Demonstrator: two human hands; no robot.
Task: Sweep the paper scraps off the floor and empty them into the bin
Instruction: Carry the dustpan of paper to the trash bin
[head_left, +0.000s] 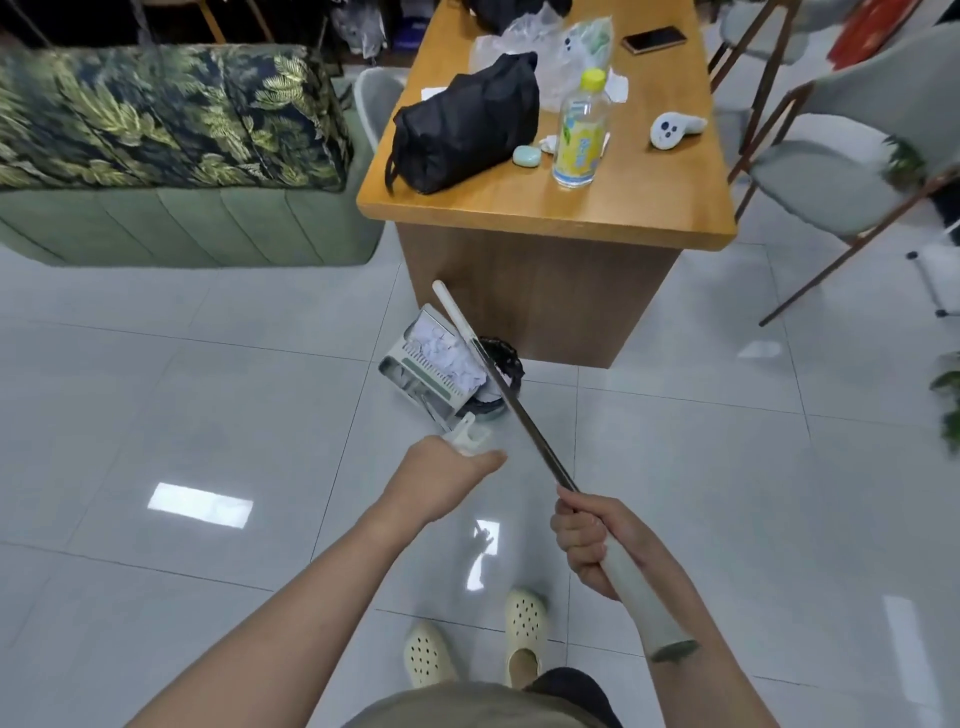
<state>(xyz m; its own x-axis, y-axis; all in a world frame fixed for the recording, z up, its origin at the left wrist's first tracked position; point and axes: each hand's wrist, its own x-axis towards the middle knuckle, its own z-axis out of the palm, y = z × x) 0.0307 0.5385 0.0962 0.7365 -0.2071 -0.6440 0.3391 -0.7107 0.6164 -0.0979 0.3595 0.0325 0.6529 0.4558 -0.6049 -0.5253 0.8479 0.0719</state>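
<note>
Stood on glossy pale floor tiles (208, 415) streaked with ceiling-light glare. Far left, green sofa (182, 228) under leaf-print cushion (156, 114); far centre, wooden table (545, 213); right, grey chairs (831, 176).

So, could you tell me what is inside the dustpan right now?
White paper scraps are piled in the dustpan, beside its comb teeth. The broom handle crosses over them, hiding part of the pile.

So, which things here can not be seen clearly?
Head view only:
- Bin: mostly hidden behind the dustpan and broom handle; its contents cannot be seen.
- Broom head: not visible.
- Left hand: fingers hidden behind its back, around the dustpan handle.
- Chair at right: blurred.
</note>
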